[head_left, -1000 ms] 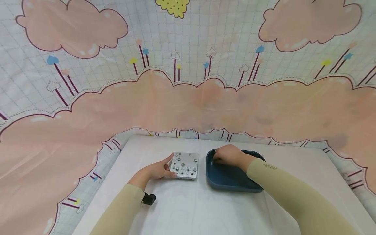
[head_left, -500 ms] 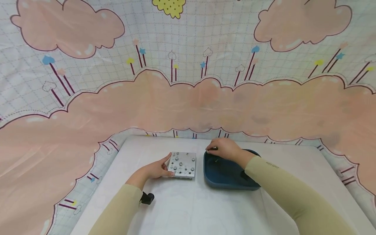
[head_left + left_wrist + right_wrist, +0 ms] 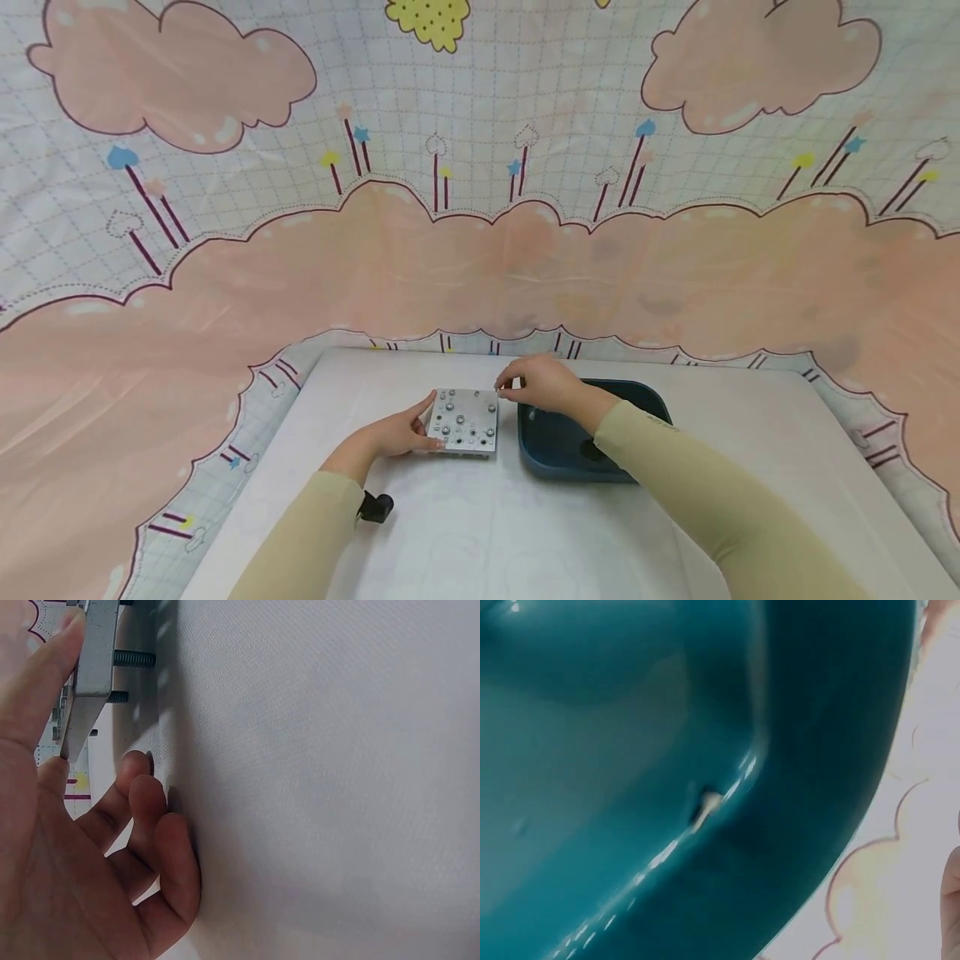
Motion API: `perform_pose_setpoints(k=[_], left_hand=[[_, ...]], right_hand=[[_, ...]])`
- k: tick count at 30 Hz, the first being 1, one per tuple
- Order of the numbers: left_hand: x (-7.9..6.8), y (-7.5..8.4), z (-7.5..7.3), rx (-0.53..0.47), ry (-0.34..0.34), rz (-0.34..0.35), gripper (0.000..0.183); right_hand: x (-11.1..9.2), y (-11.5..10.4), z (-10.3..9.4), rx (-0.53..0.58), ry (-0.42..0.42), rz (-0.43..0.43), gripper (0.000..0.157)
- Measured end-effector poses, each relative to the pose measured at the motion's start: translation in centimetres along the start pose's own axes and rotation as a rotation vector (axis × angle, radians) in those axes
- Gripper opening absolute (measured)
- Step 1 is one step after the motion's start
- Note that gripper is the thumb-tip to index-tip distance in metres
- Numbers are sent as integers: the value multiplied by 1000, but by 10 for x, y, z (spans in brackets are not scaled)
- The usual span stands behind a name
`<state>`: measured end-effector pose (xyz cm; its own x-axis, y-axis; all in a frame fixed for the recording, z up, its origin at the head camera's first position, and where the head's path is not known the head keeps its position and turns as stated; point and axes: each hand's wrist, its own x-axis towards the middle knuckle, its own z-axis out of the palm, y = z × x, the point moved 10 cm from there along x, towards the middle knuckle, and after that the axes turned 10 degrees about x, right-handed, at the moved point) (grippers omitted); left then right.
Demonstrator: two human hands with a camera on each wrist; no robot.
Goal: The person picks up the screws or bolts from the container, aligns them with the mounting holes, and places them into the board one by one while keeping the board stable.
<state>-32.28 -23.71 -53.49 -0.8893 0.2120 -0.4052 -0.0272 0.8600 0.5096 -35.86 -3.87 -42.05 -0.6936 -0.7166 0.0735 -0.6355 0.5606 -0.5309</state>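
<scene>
A square silver metal plate (image 3: 463, 422) with several bolts in it sits left of a blue tray. My left hand (image 3: 393, 435) holds it by its left side, thumb and forefinger on the edge, the other fingers loosely curled. In the left wrist view, threaded bolt ends (image 3: 135, 658) stick out of the plate's underside, above the white tabletop. My right hand (image 3: 543, 383) is at the plate's upper right corner, fingertips pinched together on what looks like a small screw, mostly hidden. Only a sliver of the right hand (image 3: 951, 900) shows in the right wrist view.
The blue tray (image 3: 577, 472) stands right of the plate, under the right forearm. A small light-coloured piece (image 3: 709, 802) lies by its inner wall, blurred. A black strap-mounted device (image 3: 377, 507) is on the left wrist. A patterned cloth (image 3: 450, 275) hangs behind the white table (image 3: 442, 533).
My right hand has come up out of the blue tray and moved left to the plate's upper right corner. The left hand keeps its hold on the plate. The view has shifted slightly.
</scene>
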Motion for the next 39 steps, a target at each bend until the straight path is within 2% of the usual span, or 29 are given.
perform_pose_setpoints(k=[7, 17, 22, 31, 39], left_hand=[[0, -1, 0, -15, -2, -10, 106], [1, -3, 1, 9, -6, 6, 106], [1, -3, 0, 13, -5, 21, 106], [0, -6, -2, 9, -6, 3, 105], [0, -5, 0, 1, -16, 24, 105]], right_hand=[[22, -13, 24, 76, -49, 61, 17], [47, -32, 56, 113, -105, 62, 5], [55, -37, 64, 91, -105, 70, 7], [64, -31, 73, 66, -77, 217, 10], [69, -29, 80, 50, -42, 273, 14]])
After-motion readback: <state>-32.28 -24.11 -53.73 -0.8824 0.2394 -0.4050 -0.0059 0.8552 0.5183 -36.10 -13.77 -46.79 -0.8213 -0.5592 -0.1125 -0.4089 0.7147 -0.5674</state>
